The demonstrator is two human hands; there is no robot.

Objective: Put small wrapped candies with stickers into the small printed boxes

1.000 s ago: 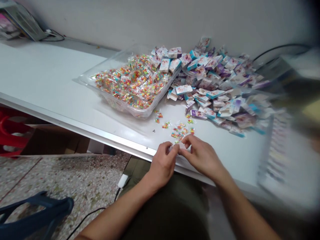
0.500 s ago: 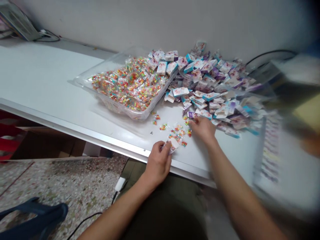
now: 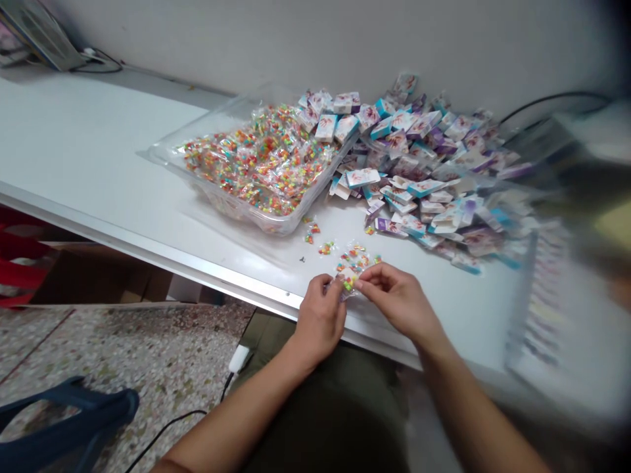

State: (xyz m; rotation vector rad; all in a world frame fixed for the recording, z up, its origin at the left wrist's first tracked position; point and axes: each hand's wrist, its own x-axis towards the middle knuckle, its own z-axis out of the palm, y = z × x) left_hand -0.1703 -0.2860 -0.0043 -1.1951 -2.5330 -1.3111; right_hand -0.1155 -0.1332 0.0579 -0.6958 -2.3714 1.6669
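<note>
At the table's front edge, my left hand (image 3: 320, 318) is closed on a small white printed box (image 3: 347, 272), mostly covered by the fingers. My right hand (image 3: 404, 302) pinches a small clear packet of coloured pellets (image 3: 349, 283) at the box's near-right end. How far the packet is inside the box, I cannot tell. Just beyond the hands lie several similar loose packets (image 3: 355, 253). Farther off, a clear plastic tray (image 3: 273, 225) is heaped with such packets. To its right spreads a pile of small printed boxes (image 3: 419, 187) in white, blue and purple.
Rows of small boxes (image 3: 542, 295) stand blurred at the right of the white table (image 3: 98, 138). A grey wall (image 3: 315, 46) runs behind. Below left are a cardboard box (image 3: 93, 276), a blue plastic stool (image 3: 73, 420) and a cable (image 3: 165, 430).
My right hand has come from the loose packets by the pile toward my left hand, bringing a packet to the box. My left hand keeps its hold. The view has shifted slightly.
</note>
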